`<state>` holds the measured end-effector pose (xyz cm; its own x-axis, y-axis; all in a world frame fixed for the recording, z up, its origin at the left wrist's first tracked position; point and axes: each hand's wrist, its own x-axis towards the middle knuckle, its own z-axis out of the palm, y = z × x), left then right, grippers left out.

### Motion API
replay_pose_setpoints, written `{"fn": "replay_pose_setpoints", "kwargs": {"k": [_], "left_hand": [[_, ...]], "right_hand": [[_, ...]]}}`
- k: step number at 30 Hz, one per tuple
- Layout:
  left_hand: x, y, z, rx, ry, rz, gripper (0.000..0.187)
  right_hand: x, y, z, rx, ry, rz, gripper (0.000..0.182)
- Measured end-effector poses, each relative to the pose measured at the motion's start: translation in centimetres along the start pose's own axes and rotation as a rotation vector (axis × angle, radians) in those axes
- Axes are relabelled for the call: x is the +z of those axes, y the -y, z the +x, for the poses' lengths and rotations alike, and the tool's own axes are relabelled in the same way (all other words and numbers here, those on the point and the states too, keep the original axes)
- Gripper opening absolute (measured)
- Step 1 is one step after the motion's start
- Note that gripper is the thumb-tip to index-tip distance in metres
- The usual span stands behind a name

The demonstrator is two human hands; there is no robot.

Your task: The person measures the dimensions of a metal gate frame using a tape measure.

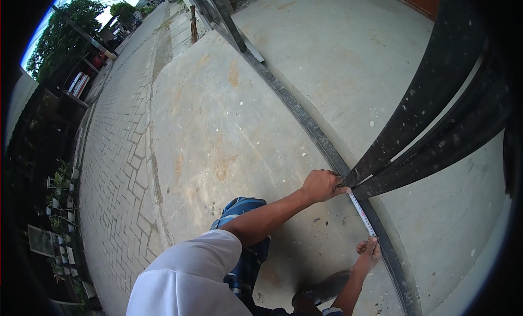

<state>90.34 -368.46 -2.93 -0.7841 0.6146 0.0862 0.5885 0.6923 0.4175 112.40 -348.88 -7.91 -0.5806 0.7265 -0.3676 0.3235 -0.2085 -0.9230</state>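
A white measuring tape (362, 212) is stretched along a dark metal floor rail (305, 116), from the foot of a dark metal frame (430, 120) toward me. My left hand (323, 186) is closed at the tape's far end, its thumb against the strip beside the frame's foot; some of its fingertips are hidden. Nearer to me, my right hand (369, 252) pinches the tape between thumb and finger, its other fingers curled. No tape case can be made out.
Pale concrete (207, 120) lies on both sides of the rail, with small debris on it. A dark upright post (226, 19) stands farther along the rail. To the left runs a paved street (117, 152), with potted plants (62, 223) along its far side.
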Motion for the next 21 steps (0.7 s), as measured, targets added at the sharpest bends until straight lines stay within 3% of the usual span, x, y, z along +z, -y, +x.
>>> {"fn": "replay_pose_setpoints", "kwargs": {"k": [13,17,21], "left_hand": [[0.4,-0.1,0.1,0.03,-0.116,-0.013,0.052],[0.3,-0.3,0.4,-0.038,-0.007,-0.041,0.052],[0.6,-0.5,0.6,0.012,-0.046,-0.019,0.054]], "right_hand": [[0.1,0.3,-0.4,0.003,0.024,0.078,0.035],[0.1,0.1,-0.3,-0.002,0.037,0.104,0.032],[0.3,0.4,-0.5,0.006,0.02,0.146,0.031]]}}
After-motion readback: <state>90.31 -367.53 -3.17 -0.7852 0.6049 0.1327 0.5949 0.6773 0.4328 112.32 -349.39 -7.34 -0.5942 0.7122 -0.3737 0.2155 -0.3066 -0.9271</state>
